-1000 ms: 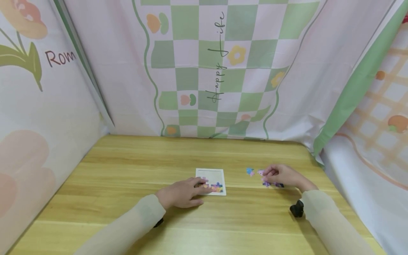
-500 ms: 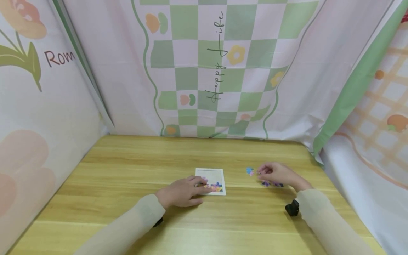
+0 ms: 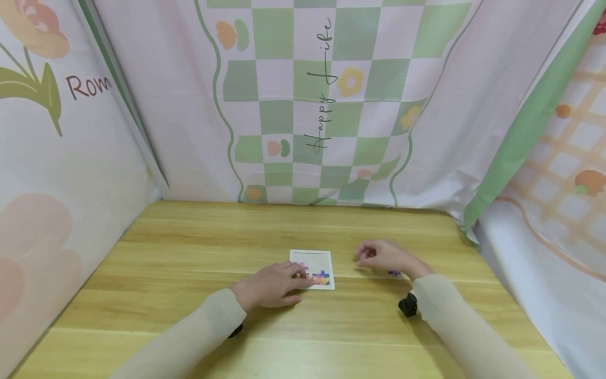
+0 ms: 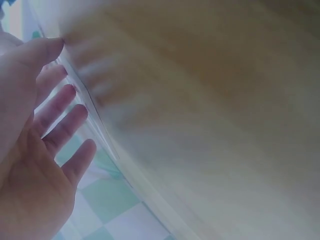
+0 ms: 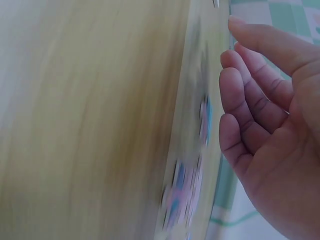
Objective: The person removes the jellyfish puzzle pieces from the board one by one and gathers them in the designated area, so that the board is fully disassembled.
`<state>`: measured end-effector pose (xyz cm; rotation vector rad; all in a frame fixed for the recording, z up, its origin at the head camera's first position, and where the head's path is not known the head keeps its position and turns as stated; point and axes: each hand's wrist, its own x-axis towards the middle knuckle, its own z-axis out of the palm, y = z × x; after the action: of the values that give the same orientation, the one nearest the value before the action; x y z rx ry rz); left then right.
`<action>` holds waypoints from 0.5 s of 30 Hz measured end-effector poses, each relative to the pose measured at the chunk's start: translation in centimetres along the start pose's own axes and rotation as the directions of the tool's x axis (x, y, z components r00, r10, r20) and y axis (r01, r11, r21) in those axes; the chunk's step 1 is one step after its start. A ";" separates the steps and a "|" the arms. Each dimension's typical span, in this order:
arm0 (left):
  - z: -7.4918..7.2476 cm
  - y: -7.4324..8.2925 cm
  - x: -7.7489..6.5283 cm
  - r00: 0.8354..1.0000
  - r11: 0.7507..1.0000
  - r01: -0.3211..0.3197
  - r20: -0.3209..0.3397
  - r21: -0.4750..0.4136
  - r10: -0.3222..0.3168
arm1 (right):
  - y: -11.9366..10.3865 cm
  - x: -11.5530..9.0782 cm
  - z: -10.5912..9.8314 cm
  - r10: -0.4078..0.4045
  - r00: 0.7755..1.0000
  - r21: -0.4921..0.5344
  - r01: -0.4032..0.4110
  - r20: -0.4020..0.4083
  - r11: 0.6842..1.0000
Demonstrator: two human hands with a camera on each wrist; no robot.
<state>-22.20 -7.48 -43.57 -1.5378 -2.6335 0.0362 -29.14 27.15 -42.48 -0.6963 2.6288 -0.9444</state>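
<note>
In the head view a white-bordered jigsaw puzzle tray [image 3: 333,268] lies mid-table, with joined colourful puzzle pieces [image 3: 323,277] along its lower part. My left hand [image 3: 272,286] rests across the tray's left side, its fingers spread and covering some pieces. In the left wrist view its fingers look relaxed. My right hand [image 3: 385,256] is low over the table right of the tray, fingers bent. A purple puzzle piece [image 3: 394,273] shows below it. The right wrist view shows loose pieces [image 5: 182,195] on the table beside the curled fingers; I cannot tell whether the thumb and index finger hold one.
The wooden table [image 3: 213,231] ends at a checkered curtain [image 3: 314,105] at the back. A printed fabric wall [image 3: 71,173] stands on the left, and another hangs on the right. A black wrist camera [image 3: 408,305] sits under the right sleeve.
My right hand has moved left, away from where the pink piece lay and closer to the tray, covering where the blue piece showed. My left hand has stayed in place.
</note>
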 end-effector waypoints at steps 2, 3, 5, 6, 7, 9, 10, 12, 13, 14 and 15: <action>0.0 0.0 0.0 1.000 1.000 0.003 0.009 -0.003 -0.002 | -0.6 0.6 0.5 -0.017 1.000 0.002 0.017 0.017 1.000; 0.0 0.0 0.0 1.000 1.000 0.005 0.013 -0.003 -0.005 | -0.9 0.8 0.7 -0.018 1.000 0.002 0.018 0.024 1.000; 0.0 0.1 0.0 1.000 1.000 0.010 0.019 -0.012 -0.010 | -1.6 1.4 1.3 -0.020 0.999 -0.003 0.020 0.038 1.000; 0.0 0.1 0.0 1.000 1.000 0.010 0.019 -0.020 -0.010 | -1.9 1.6 1.5 -0.025 0.999 -0.007 0.025 0.045 1.000; 0.0 0.1 0.0 1.000 0.999 0.015 0.024 -0.030 -0.014 | -2.1 1.9 1.8 -0.033 0.998 -0.015 0.034 0.051 0.999; 0.0 0.1 -0.1 0.999 0.998 0.028 0.040 -0.050 -0.026 | -2.6 2.5 2.4 -0.051 0.997 -0.023 0.053 0.063 0.998; 0.0 0.2 -0.1 0.998 0.997 0.037 0.050 -0.063 -0.034 | -2.8 2.7 2.7 -0.062 0.996 -0.026 0.064 0.069 0.998; -0.2 0.2 -0.2 0.996 0.994 0.054 0.070 -0.091 -0.048 | -3.4 3.2 3.2 -0.078 0.993 -0.025 0.081 0.083 0.996; -0.3 0.2 -0.3 0.995 0.992 0.066 0.084 -0.108 -0.057 | -3.6 3.4 3.4 -0.083 0.992 -0.018 0.085 0.090 0.996; -0.5 0.2 -0.3 0.994 0.990 0.073 0.093 -0.117 -0.063 | -3.9 3.7 3.7 -0.086 0.992 -0.006 0.087 0.097 0.996; -0.5 0.2 -0.4 0.992 0.988 0.081 0.102 -0.128 -0.068 | -4.1 3.9 3.9 -0.087 0.991 0.003 0.088 0.103 0.996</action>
<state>-21.74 -7.75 -43.10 -1.5107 -2.8200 -0.0718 -29.44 20.31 -43.03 -0.8438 2.5272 -0.9044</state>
